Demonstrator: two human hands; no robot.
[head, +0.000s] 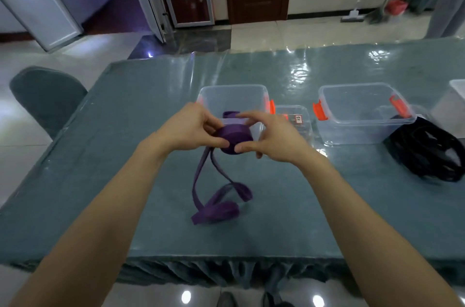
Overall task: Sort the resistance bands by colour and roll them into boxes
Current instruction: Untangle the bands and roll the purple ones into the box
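A purple resistance band (232,140) is partly wound into a thick roll that I hold above the table. My left hand (192,126) grips the roll's left side and my right hand (270,137) pinches its right side. The unrolled tail (216,206) hangs down and lies looped on the tablecloth. Just behind the roll stands a clear plastic box (234,95) with orange clips; another bit of purple band (230,114) shows inside it. A second clear box (362,111) stands to the right. Black bands (427,153) lie in a heap at its right.
A small clear container (295,118) sits between the two boxes. A further clear box's corner (458,86) shows at the right edge. The table has a shiny grey-green cover (125,130). A grey chair (47,98) stands at the table's left end.
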